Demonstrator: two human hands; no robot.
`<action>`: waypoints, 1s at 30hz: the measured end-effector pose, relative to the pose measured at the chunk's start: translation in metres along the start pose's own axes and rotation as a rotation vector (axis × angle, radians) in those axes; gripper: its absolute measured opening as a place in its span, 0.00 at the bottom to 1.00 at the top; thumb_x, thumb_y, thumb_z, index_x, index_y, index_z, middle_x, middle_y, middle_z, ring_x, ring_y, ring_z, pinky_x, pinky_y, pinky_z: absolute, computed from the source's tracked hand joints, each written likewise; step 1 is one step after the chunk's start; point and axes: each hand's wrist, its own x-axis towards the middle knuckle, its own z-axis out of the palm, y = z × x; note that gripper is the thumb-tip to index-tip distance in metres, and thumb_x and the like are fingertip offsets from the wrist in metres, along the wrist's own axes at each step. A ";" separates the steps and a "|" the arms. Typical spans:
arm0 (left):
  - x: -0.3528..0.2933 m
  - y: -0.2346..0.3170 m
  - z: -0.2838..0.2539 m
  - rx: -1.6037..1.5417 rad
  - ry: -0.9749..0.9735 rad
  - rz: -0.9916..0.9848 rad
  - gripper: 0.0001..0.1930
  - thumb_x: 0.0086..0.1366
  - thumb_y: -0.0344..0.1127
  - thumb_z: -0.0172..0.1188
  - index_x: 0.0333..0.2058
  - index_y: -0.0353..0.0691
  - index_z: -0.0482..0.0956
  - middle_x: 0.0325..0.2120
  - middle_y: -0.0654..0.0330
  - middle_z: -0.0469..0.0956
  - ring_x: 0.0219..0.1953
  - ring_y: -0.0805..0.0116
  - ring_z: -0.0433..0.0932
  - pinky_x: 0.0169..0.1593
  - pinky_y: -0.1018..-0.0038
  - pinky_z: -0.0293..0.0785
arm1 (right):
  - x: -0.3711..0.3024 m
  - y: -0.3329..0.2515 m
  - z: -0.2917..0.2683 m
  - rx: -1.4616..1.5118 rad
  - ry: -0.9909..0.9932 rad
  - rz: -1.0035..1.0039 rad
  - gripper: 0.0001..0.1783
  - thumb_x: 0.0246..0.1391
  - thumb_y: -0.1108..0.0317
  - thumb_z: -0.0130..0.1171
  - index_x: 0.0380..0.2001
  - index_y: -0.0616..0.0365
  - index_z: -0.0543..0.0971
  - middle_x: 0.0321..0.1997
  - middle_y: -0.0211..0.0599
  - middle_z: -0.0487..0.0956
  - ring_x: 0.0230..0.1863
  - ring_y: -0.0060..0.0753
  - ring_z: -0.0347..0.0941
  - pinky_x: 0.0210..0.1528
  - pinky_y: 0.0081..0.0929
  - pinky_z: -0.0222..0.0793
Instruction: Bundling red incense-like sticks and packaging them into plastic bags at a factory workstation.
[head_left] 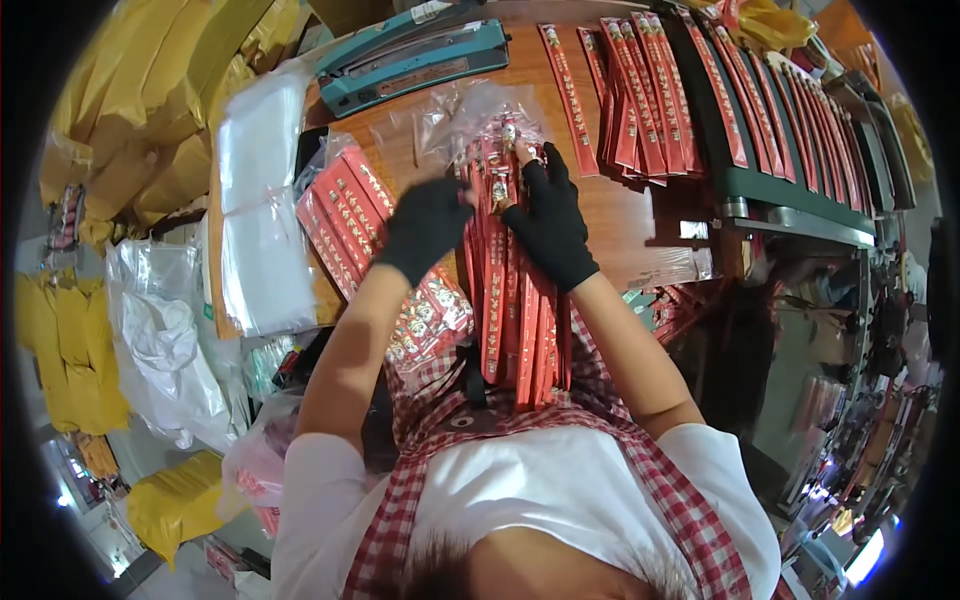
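Note:
A bundle of long, narrow red packets (494, 310) with gold printing lies lengthwise in front of me, its near ends over the table edge at my lap. My right hand (552, 215), in a black fingerless glove, grips the bundle's right side near its far end, thumb on top. At the left side of the bundle is my left hand (430, 228), gloved the same way; motion smears its fingers. Clear plastic film (455, 120) lies crumpled around the far ends. Another set of red packets (350, 215), in clear wrap, slants under my left wrist.
A stack of clear plastic bags (262, 210) lies at the table's left. Behind stands a long teal bag sealer (415, 68). More red packets (640, 95) lie back right, others on a dark green conveyor-like surface (760, 190). Yellow wrapped bundles (130, 90) are piled at far left.

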 end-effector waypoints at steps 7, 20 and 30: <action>0.098 -0.022 0.011 0.351 0.251 0.420 0.19 0.52 0.33 0.58 0.45 0.38 0.74 0.39 0.49 0.73 0.45 0.51 0.73 0.49 0.61 0.69 | -0.002 -0.001 0.005 0.009 -0.007 -0.031 0.43 0.39 0.62 0.66 0.63 0.38 0.64 0.65 0.55 0.58 0.58 0.60 0.62 0.57 0.45 0.63; 0.076 0.022 0.043 0.323 0.660 0.665 0.07 0.52 0.33 0.61 0.31 0.41 0.78 0.26 0.55 0.76 0.31 0.53 0.77 0.35 0.64 0.73 | -0.005 0.013 -0.001 -0.085 -0.094 -0.093 0.40 0.39 0.58 0.66 0.59 0.52 0.66 0.62 0.52 0.62 0.56 0.59 0.62 0.55 0.45 0.64; 0.108 0.023 0.026 0.346 0.162 0.768 0.04 0.51 0.36 0.58 0.28 0.46 0.77 0.23 0.60 0.72 0.30 0.58 0.76 0.33 0.64 0.72 | -0.004 0.022 0.031 0.248 -0.074 -0.180 0.43 0.45 0.55 0.68 0.61 0.60 0.62 0.55 0.50 0.70 0.57 0.50 0.65 0.58 0.39 0.62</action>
